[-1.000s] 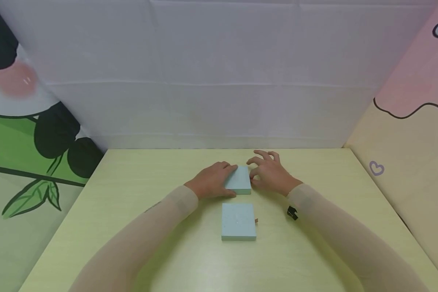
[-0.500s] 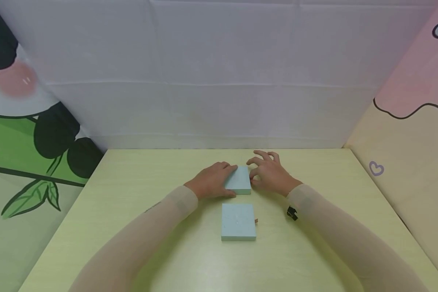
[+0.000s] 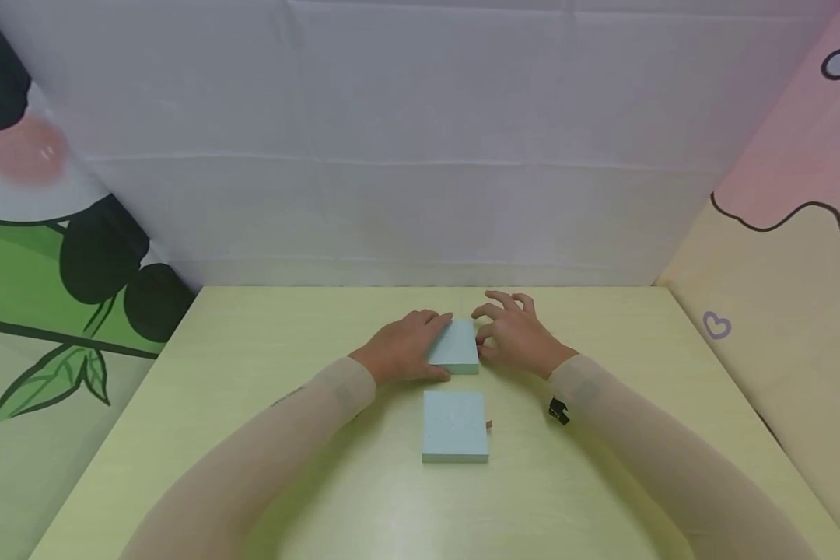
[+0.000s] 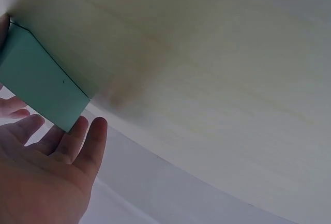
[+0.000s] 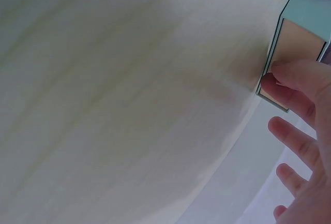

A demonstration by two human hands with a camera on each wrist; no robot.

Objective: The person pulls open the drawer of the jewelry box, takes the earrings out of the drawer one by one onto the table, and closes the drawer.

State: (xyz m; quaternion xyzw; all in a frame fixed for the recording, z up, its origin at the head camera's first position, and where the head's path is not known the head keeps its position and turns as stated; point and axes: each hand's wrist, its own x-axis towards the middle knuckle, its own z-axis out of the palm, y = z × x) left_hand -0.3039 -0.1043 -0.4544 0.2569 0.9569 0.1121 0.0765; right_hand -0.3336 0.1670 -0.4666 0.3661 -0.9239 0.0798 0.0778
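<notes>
Near the back of the table, a small pale blue-green drawer box [image 3: 460,346] lies between both hands. My left hand [image 3: 404,348] grips it from the left, thumb along the near side and fingers toward the far side. The left wrist view shows the plain green face of this box [image 4: 46,79]. On its right side, the right wrist view reveals a tan panel [image 5: 301,39] set inside a green frame. My right hand [image 3: 521,334] pinches with thumb and forefinger at that panel, seemingly on a small tab largely hidden by the fingertips. Its other fingers are spread.
A second pale blue-green box [image 3: 455,424] lies closer to me, with a small brown tab [image 3: 490,425] sticking out on its right. A small black object [image 3: 559,410] shows beside the right cuff. A white cloth backdrop [image 3: 420,155] rises behind the table [image 3: 308,498].
The head view has shifted very slightly. Both hands and both boxes keep the same positions relative to each other.
</notes>
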